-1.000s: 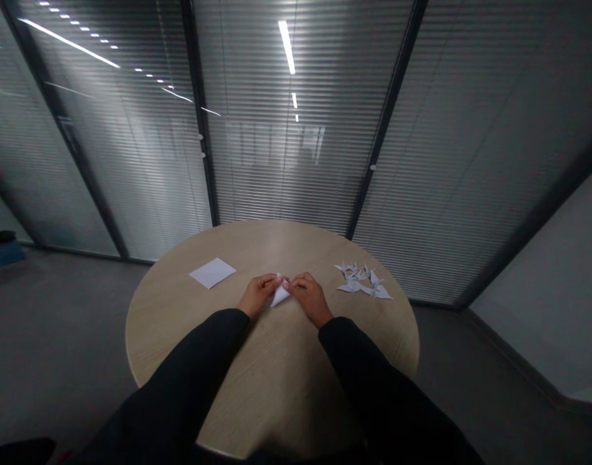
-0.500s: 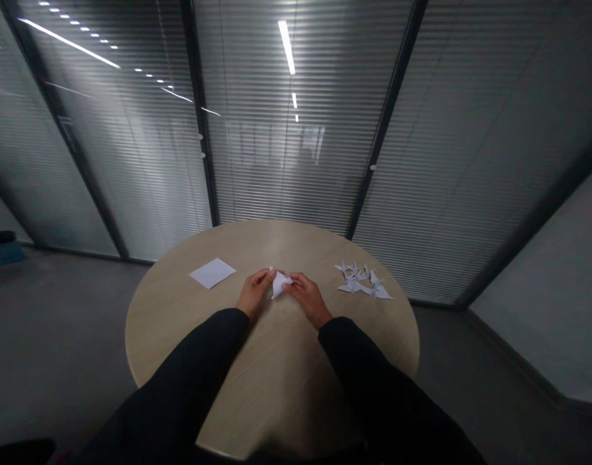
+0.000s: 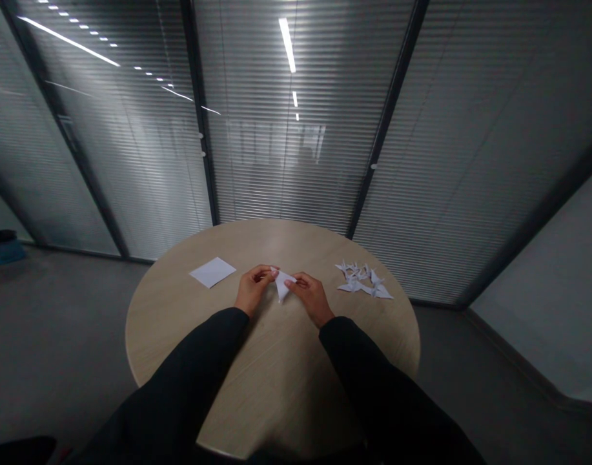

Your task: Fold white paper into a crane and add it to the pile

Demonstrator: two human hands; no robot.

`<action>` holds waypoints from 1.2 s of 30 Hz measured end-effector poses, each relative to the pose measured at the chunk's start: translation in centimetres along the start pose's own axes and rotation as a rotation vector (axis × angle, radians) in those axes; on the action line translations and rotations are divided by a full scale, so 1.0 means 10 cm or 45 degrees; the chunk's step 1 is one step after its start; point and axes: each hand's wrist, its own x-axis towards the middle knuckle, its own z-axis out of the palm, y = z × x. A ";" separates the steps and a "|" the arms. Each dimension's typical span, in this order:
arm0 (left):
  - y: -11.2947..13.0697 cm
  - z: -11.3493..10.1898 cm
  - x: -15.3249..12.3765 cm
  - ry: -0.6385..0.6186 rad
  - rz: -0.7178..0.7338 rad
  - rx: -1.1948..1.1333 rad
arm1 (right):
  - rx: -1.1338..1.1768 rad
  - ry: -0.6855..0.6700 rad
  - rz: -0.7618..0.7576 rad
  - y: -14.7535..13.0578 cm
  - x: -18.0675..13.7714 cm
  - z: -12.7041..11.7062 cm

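Observation:
A small white folded paper piece point(image 3: 282, 284) hangs point-down between my two hands, just above the round wooden table point(image 3: 276, 361). My left hand point(image 3: 252, 288) pinches its left upper corner with closed fingers. My right hand point(image 3: 311, 296) pinches its right upper edge, fingers also closed. Both arms wear dark sleeves.
A flat white paper sheet point(image 3: 212, 272) lies on the table to the left of my hands. Several finished folded paper figures point(image 3: 362, 281) sit in a cluster to the right. Glass walls with blinds point(image 3: 296, 129) stand behind the table.
The folded paper was lying under my fingertips on the table; both hands have lifted it and turned it so its point hangs down.

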 end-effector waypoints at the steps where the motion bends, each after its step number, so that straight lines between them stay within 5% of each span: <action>1: 0.01 0.00 0.00 -0.006 0.001 0.001 | -0.001 0.003 -0.003 0.00 0.00 0.00; 21: -0.02 -0.03 0.02 0.070 -0.025 -0.078 | 0.079 0.014 -0.113 -0.08 -0.03 -0.01; 36: -0.03 -0.03 0.05 0.030 0.005 0.013 | -0.159 -0.108 -0.188 -0.04 0.01 -0.05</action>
